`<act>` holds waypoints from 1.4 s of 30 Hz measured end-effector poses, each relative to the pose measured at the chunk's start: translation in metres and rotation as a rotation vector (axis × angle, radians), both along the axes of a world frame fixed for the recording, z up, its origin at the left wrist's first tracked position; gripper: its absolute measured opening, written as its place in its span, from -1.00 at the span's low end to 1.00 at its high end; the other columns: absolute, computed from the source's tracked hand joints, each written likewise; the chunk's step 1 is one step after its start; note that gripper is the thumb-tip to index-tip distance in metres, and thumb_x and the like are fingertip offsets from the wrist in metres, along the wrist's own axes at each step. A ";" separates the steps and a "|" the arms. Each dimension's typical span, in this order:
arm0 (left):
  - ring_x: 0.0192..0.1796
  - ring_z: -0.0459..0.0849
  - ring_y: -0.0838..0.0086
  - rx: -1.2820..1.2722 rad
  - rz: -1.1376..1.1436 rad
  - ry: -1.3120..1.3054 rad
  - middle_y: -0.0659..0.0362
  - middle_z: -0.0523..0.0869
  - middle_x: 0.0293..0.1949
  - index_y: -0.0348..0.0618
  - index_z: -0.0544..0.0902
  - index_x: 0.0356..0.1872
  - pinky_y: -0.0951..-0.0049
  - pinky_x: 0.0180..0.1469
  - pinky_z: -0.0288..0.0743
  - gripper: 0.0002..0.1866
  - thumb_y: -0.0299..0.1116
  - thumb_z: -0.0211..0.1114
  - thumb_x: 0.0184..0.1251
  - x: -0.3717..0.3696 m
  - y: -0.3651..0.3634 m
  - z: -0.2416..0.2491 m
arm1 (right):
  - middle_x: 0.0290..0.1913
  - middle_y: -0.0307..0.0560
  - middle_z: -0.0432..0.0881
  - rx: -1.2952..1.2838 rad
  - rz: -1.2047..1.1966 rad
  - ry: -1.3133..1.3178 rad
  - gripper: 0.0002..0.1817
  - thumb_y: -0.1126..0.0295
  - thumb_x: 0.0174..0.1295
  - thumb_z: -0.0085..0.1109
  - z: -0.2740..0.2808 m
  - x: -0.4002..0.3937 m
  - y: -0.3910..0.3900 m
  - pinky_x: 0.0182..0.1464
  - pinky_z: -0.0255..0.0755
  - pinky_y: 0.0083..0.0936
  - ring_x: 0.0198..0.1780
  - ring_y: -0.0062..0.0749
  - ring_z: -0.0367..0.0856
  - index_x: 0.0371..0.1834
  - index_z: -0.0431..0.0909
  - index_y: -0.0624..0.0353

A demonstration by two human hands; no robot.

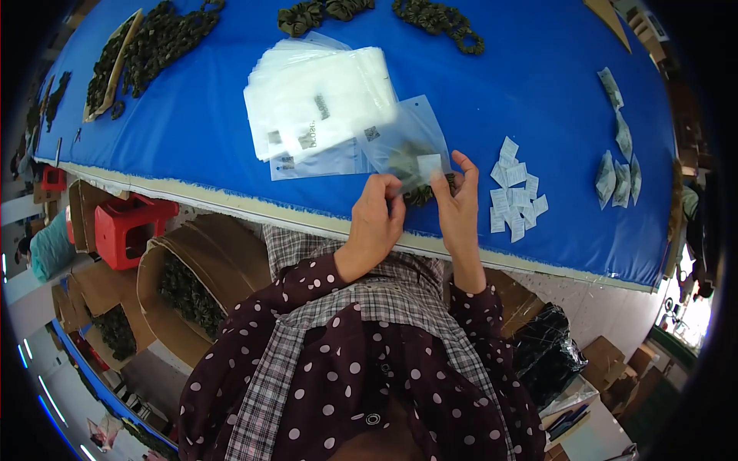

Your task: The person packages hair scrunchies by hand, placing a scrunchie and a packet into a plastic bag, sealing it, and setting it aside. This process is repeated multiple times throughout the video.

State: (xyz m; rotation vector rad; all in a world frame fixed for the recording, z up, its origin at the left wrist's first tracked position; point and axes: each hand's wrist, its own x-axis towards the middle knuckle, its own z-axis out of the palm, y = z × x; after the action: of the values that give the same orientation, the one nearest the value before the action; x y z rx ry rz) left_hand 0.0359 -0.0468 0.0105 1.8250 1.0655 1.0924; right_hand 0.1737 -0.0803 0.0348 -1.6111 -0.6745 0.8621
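While both hands grip one clear bag [406,146] at its lower edge above the near side of the table [538,61], the packing looks midway: the left hand [377,219] pinches the bag mouth, the right hand [456,201] pinches beside it, and a dark scrunchie [419,192] sits at the opening with a white packet [429,165] inside. Filled bags [619,180] lie far right; a stack of empty bags [323,104], loose packets [516,196] and scrunchie piles [438,17] remain. The bag is thin, glossy, blurred.
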 end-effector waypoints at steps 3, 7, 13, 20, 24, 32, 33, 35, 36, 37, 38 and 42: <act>-0.37 0.54 0.37 -0.115 -0.006 -0.015 0.11 0.57 -0.26 -0.24 0.49 -0.04 0.40 -0.31 0.47 -0.66 -0.74 0.23 0.17 0.000 0.008 0.008 | -0.04 0.02 0.64 -0.032 0.064 -0.020 -0.46 0.47 0.35 0.29 0.010 0.008 -0.010 -0.12 0.49 -0.57 -0.18 -0.42 0.60 0.37 0.35 0.26; -0.37 0.53 0.41 -0.220 -0.041 -0.031 0.12 0.56 -0.27 -0.25 0.48 -0.02 0.41 -0.31 0.47 -0.66 -0.74 0.22 0.19 0.001 0.007 0.012 | -0.20 0.00 0.66 -0.123 0.067 -0.120 -0.47 0.48 0.31 0.32 0.011 0.006 -0.006 -0.21 0.45 -0.61 -0.31 -0.46 0.58 0.32 0.36 0.24; -0.41 0.51 0.42 -0.304 -0.062 -0.039 0.13 0.54 -0.32 -0.25 0.42 0.07 0.42 -0.34 0.46 -0.59 -0.74 0.22 0.20 -0.006 0.006 0.012 | -0.40 -0.09 0.67 -0.269 -0.086 -0.286 -0.55 0.55 0.21 0.38 0.010 -0.004 0.006 -0.37 0.42 -0.54 -0.48 -0.42 0.57 0.13 0.41 0.18; -0.49 0.49 0.42 -0.494 0.014 0.000 0.13 0.54 -0.39 -0.23 0.30 0.21 0.41 -0.41 0.45 -0.46 -0.73 0.22 0.21 -0.004 0.005 0.028 | -0.47 -0.22 0.67 -0.047 -0.122 -0.641 -0.71 0.50 0.21 0.40 -0.019 -0.001 -0.010 -0.45 0.37 -0.51 -0.58 -0.43 0.51 -0.07 0.51 0.15; -0.51 0.50 0.49 -0.268 -0.036 0.192 0.15 0.57 -0.36 -0.25 0.29 0.22 0.50 -0.43 0.40 -0.48 -0.69 0.25 0.26 0.001 0.017 0.021 | -0.42 -0.23 0.69 -0.083 -0.096 -0.796 -0.77 0.45 0.24 0.39 -0.019 0.002 -0.018 -0.42 0.38 -0.51 -0.55 -0.44 0.50 -0.12 0.54 0.15; -0.51 0.64 0.46 -0.518 -0.114 0.179 0.06 0.63 -0.30 -0.30 0.20 0.28 0.54 -0.41 0.51 -0.45 -0.62 0.27 0.37 -0.002 0.024 0.013 | -0.04 -0.10 0.75 -0.214 0.261 -0.601 -0.74 0.31 0.40 0.28 0.059 0.046 -0.018 -0.07 0.48 -0.45 -0.06 -0.30 0.69 0.08 0.60 0.12; -0.49 0.67 0.43 -0.584 -0.103 0.114 0.05 0.64 -0.28 -0.31 0.19 0.29 0.53 -0.40 0.55 -0.45 -0.61 0.26 0.38 0.000 0.021 0.012 | -0.04 -0.10 0.75 -0.215 0.258 -0.599 -0.74 0.31 0.40 0.28 0.054 0.048 -0.007 -0.07 0.48 -0.45 -0.06 -0.30 0.69 0.08 0.60 0.12; -0.47 0.73 0.39 -0.709 -0.075 -0.020 0.01 0.66 -0.25 -0.33 0.15 0.30 0.52 -0.37 0.62 -0.44 -0.60 0.25 0.41 0.003 0.019 0.011 | 0.41 -0.01 0.53 0.147 0.288 -0.695 -0.59 0.19 0.50 0.13 0.039 0.045 0.022 0.31 0.35 -0.28 0.39 -0.11 0.48 0.35 0.56 -0.02; -0.47 0.73 0.39 -0.706 -0.074 -0.019 0.01 0.66 -0.25 -0.33 0.15 0.30 0.52 -0.37 0.62 -0.44 -0.60 0.25 0.41 0.004 0.019 0.010 | 0.55 -0.03 0.32 0.101 0.402 -0.851 -0.54 0.13 0.53 0.05 0.032 0.040 0.029 0.41 0.18 -0.12 0.53 -0.06 0.26 0.44 0.50 -0.11; -0.45 0.73 0.38 -0.727 -0.063 -0.054 0.02 0.65 -0.27 -0.33 0.15 0.31 0.49 -0.35 0.63 -0.44 -0.61 0.24 0.41 0.003 0.018 0.009 | 0.69 -0.06 0.10 0.052 0.519 -1.004 -0.50 0.06 0.56 -0.02 0.025 0.033 0.033 0.52 0.01 0.04 0.66 -0.01 0.04 0.52 0.44 -0.20; -0.43 0.73 0.37 -0.747 -0.051 -0.088 0.03 0.65 -0.29 -0.34 0.15 0.31 0.46 -0.33 0.64 -0.44 -0.62 0.23 0.40 0.002 0.018 0.008 | 0.69 -0.06 0.10 0.056 0.523 -1.001 -0.50 0.06 0.56 -0.02 0.009 0.027 0.032 0.52 0.01 0.04 0.66 -0.01 0.04 0.52 0.44 -0.20; -0.38 0.73 0.36 -0.823 -0.034 -0.181 0.05 0.64 -0.31 -0.36 0.16 0.31 0.43 -0.28 0.67 -0.45 -0.64 0.21 0.39 -0.007 0.012 0.008 | 0.73 -0.12 -0.03 -0.054 0.713 -1.253 -0.45 -0.05 0.54 -0.07 -0.019 0.018 0.025 0.50 -0.11 0.25 0.72 0.06 -0.19 0.56 0.38 -0.30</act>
State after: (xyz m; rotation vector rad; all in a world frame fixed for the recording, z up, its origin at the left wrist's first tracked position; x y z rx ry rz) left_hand 0.0288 -0.0344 0.0181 1.0615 1.1396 0.6305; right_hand 0.1921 -0.0557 0.0157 -1.8807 -2.1951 0.2135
